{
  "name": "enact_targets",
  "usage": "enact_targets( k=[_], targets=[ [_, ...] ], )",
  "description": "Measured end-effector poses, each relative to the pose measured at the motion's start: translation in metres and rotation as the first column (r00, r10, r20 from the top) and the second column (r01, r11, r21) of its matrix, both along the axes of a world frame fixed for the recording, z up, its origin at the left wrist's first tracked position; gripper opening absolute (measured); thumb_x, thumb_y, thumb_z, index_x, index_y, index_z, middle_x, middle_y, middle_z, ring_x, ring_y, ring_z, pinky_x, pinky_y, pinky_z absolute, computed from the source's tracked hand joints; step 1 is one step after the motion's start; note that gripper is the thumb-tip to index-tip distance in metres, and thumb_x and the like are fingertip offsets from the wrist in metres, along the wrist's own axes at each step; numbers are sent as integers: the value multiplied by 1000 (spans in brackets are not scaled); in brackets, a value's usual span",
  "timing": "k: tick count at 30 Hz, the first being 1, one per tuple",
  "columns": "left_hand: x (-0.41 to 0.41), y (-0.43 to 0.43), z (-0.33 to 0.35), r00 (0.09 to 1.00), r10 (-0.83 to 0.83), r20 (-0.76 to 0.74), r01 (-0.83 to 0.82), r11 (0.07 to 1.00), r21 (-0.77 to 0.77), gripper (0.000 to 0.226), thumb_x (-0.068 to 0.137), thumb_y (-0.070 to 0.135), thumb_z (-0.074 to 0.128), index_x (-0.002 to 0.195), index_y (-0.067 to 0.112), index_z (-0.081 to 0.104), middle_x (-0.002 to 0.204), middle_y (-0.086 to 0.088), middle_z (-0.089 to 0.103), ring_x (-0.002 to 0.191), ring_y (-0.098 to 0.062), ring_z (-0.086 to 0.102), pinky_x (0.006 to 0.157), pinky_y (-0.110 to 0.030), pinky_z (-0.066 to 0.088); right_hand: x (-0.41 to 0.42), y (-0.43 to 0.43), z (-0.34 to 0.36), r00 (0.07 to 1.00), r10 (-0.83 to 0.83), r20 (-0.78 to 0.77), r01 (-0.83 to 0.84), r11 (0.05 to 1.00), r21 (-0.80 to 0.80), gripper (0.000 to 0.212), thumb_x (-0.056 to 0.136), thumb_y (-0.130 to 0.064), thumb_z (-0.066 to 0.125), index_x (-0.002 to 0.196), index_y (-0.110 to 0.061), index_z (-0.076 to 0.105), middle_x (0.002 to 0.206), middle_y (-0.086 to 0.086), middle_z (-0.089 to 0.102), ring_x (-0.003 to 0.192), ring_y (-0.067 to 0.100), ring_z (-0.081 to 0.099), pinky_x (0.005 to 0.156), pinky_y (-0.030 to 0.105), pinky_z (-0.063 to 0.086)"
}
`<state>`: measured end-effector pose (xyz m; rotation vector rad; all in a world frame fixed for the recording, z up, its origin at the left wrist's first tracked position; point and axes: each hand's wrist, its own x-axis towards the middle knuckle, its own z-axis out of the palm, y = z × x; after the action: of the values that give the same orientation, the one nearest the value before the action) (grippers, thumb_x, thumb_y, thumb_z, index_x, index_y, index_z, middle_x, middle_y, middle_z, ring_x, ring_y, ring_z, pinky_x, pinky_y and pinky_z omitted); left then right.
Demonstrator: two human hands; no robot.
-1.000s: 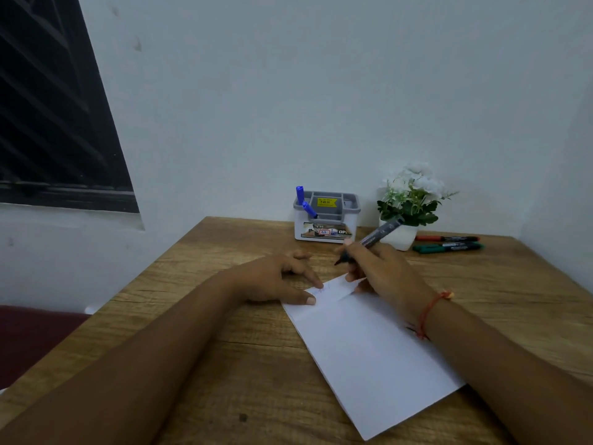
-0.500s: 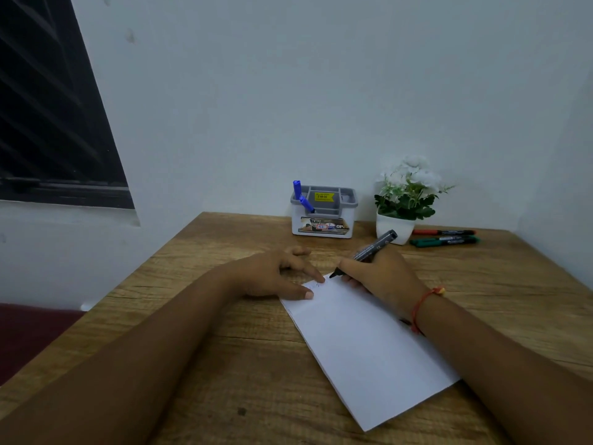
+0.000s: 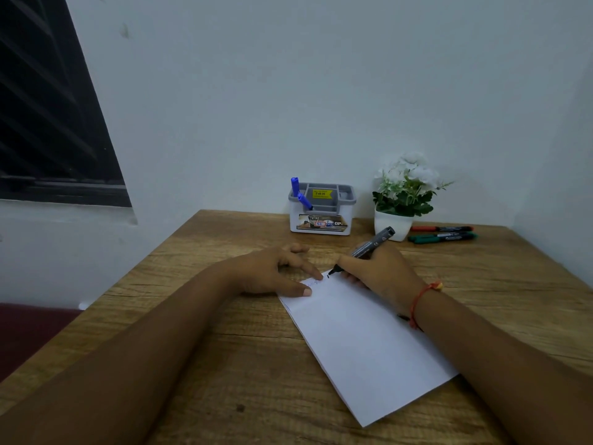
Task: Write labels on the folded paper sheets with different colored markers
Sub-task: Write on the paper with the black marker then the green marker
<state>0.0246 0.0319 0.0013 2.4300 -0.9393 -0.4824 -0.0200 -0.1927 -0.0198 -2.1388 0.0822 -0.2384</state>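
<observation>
Pinning folded paper sheet [image 3: 365, 342] flat on table [image 3: 199, 364] with spread left hand [image 3: 276, 274] (prevents sliding); right hand [image 3: 378, 271] closed around black marker [image 3: 369, 247], tip at far corner.

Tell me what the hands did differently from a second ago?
The right hand lowered the black marker: its tip was lifted above the folded paper's far corner, and now it touches there beside a small black mark. The left hand kept pressing that corner flat. The holder, plant and two markers stayed put.
</observation>
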Motion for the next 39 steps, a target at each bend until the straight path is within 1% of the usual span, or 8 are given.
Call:
enact_targets(
  k=[4, 8, 13, 18, 23, 35, 37, 39],
  targets=[
    [-1, -1, 1, 1000, 3, -10, -3, 1000, 2, 37, 85, 43, 69, 120, 52, 61, 160, 13, 17, 146, -12, 17, 119, -40, 19, 1, 1, -1, 1000, 17, 11, -16, 998, -63, 22, 76, -32, 71, 76, -10, 73, 68, 2, 74, 61, 12, 69, 64, 34, 58],
    [-1, -1, 1, 1000, 5, -8, -5, 1000, -1, 37, 85, 42, 70, 120, 51, 61, 160, 11, 17, 147, -12, 16, 118, -39, 19, 1, 0, -1, 1000, 0, 29, 3, 997, -77, 24, 77, -30, 70, 70, -8, 69, 62, 2, 70, 57, 11, 63, 61, 34, 54],
    [-1, -1, 1, 1000, 7, -12, -7, 1000, -9, 37, 84, 43, 70, 119, 52, 62, 160, 12, 18, 147, -12, 17, 118, -38, 18, 1, 0, -1, 999, -5, 46, 9, 996, -88, 31, 77, -32, 70, 74, -2, 68, 70, 12, 71, 58, 13, 61, 59, 34, 52],
    [0, -1, 1, 1000, 5, -3, -5, 1000, 3, 37, 85, 44, 70, 120, 52, 61, 160, 11, 18, 147, -12, 16, 119, -40, 18, 2, -1, 0, 999, -29, 31, 31, 997, -72, 26, 81, -32, 70, 73, -7, 73, 65, 4, 73, 56, 10, 63, 62, 34, 56],
    [1, 0, -1, 1000, 3, -7, -3, 1000, 1, 37, 84, 46, 70, 118, 54, 61, 160, 12, 18, 147, -12, 17, 119, -41, 19, 1, -1, 1, 1000, -19, 10, 19, 997, -76, 29, 79, -35, 70, 73, -6, 71, 70, 9, 73, 60, 14, 64, 68, 42, 59],
    [1, 0, -1, 1000, -5, 10, 5, 1000, 8, 36, 84, 46, 69, 118, 55, 60, 160, 12, 19, 147, -12, 16, 120, -43, 18, -3, 2, 4, 999, -37, 10, 37, 998, -43, 26, 79, -29, 68, 68, -5, 71, 65, 9, 72, 57, 14, 62, 67, 39, 57],
    [1, 0, -1, 1000, -7, 9, 7, 1000, 9, 36, 84, 47, 69, 118, 55, 60, 159, 11, 19, 147, -12, 16, 120, -44, 18, -3, 1, 4, 999, -40, 8, 41, 999, -30, 27, 79, -29, 68, 66, -6, 69, 64, 9, 71, 56, 13, 62, 64, 38, 56],
    [2, 0, -1, 1000, -6, 9, 6, 1000, 6, 36, 83, 48, 69, 117, 56, 60, 159, 11, 19, 147, -13, 16, 120, -46, 18, -3, 1, 5, 999, -50, 7, 50, 998, -24, 27, 81, -28, 67, 61, -10, 67, 56, 4, 67, 53, 11, 59, 57, 31, 50]
  ],
)
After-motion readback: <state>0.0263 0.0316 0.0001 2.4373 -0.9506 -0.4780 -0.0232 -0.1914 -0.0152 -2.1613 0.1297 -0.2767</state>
